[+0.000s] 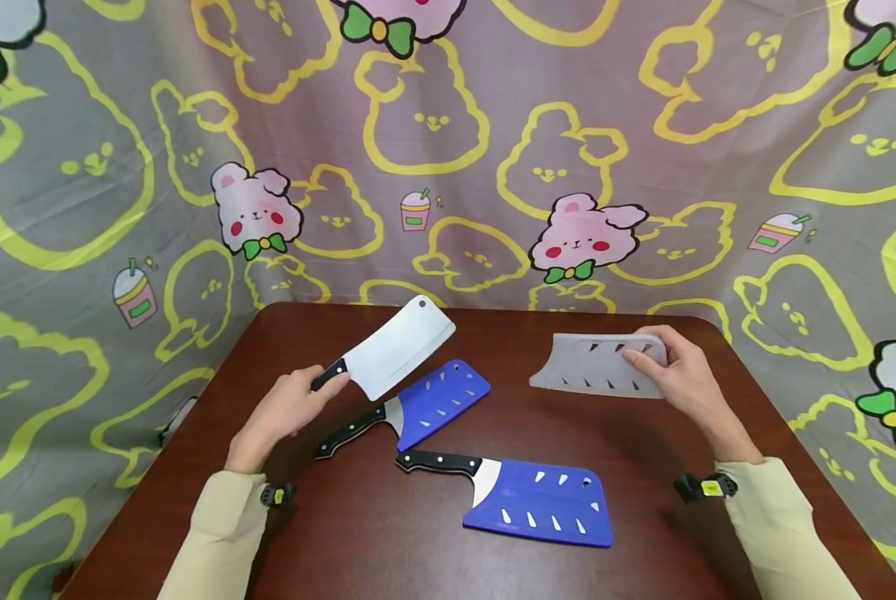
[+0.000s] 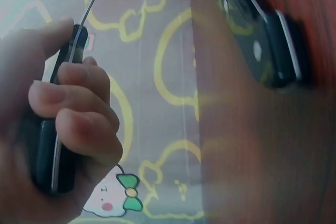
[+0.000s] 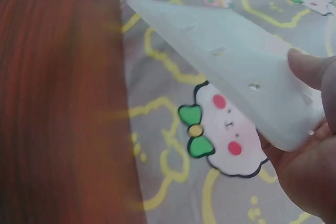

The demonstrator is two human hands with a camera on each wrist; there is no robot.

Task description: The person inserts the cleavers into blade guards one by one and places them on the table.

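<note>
My left hand [image 1: 286,408] grips the black handle [image 2: 50,150] of a bare cleaver [image 1: 401,346], its blade pointing up and to the right above the table. Fingers wrap round that handle in the left wrist view. On the right, my right hand [image 1: 683,371] pinches a whitish translucent blade cover [image 1: 598,367] by its right end, thumb on the near face. The cover has small slots and is held in the air with its open end toward the left; the right wrist view shows the cover [image 3: 226,61] tilted.
Two more cleavers lie on the dark red-brown table [image 1: 372,542], each in a blue slotted cover: one cover [image 1: 443,404] just below the bare blade, the other cover [image 1: 541,504] nearer the front. Their black handles point left. A patterned cloth [image 1: 432,108] hangs round the table.
</note>
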